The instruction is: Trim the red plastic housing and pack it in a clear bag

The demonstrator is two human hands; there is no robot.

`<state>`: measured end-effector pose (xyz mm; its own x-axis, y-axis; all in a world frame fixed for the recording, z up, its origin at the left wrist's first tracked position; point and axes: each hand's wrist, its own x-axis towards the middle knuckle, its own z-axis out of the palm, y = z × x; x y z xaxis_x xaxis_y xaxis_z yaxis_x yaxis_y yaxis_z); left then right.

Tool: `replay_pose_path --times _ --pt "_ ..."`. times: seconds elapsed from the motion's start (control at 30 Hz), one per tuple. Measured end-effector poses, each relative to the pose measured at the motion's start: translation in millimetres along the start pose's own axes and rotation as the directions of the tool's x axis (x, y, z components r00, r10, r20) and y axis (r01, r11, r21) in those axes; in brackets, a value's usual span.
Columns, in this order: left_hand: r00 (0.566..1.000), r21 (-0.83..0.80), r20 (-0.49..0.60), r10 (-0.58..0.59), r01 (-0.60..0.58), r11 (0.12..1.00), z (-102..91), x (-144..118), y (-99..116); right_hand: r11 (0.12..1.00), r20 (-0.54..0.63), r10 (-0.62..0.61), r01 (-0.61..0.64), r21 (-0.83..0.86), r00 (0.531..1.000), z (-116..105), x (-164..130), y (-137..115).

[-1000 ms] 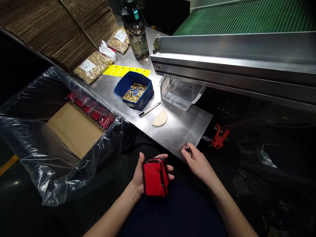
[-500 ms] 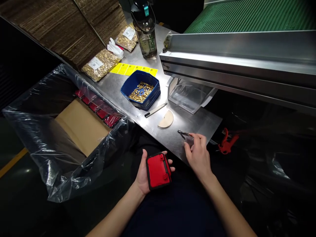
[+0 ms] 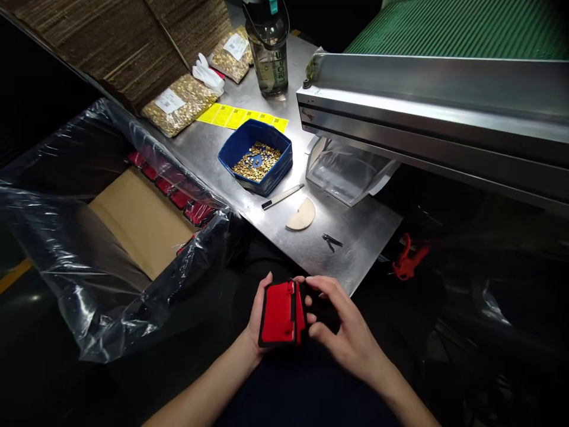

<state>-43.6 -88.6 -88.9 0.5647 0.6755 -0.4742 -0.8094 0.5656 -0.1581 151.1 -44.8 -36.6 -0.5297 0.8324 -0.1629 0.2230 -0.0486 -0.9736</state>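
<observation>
Item: red pouch, held in both my hands below the near edge of the steel table.

I am listing largest first: the plastic-lined carton is sitting at my left with red pieces along its far wall; the blue bin of small gold parts is resting on the table, with a pen-like tool, a pale half-disc and small black tweezers lying nearer me, well apart from my fingers. My left hand is cupping the pouch from behind, fingers curled round its left edge; my right hand is closing on its right side, thumb and fingertips pressing the black edge.
</observation>
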Motion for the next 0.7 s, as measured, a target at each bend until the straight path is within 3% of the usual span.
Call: replay_pose_path --times 0.07,0.27,0.4,0.53,0.7 --pt "0.998 0.022 0.042 -0.041 0.040 0.999 -6.6 -1.7 -2.9 1.000 -0.011 0.010 -0.010 0.006 1.000 -2.6 2.7 -7.6" --pt "0.987 0.048 0.034 -0.159 0.157 0.986 -19.5 -5.6 -4.8 0.995 0.127 0.091 -0.094 0.023 0.988 4.7 17.4 -21.8" --pt "0.986 0.059 -0.009 -0.167 0.168 0.984 -19.3 -9.3 -5.9 0.980 0.041 0.159 -0.162 0.115 0.986 19.7 18.4 -22.2" --pt "0.992 0.047 -0.084 -0.092 0.096 0.994 -20.9 -7.9 -12.3 0.901 0.018 0.344 -0.335 0.276 0.939 32.3 15.1 -16.6" --pt "0.983 0.042 -0.177 -0.055 0.064 0.997 -22.0 -3.7 -15.1 0.907 -0.078 0.380 -0.354 0.229 0.922 35.2 13.8 -12.3"
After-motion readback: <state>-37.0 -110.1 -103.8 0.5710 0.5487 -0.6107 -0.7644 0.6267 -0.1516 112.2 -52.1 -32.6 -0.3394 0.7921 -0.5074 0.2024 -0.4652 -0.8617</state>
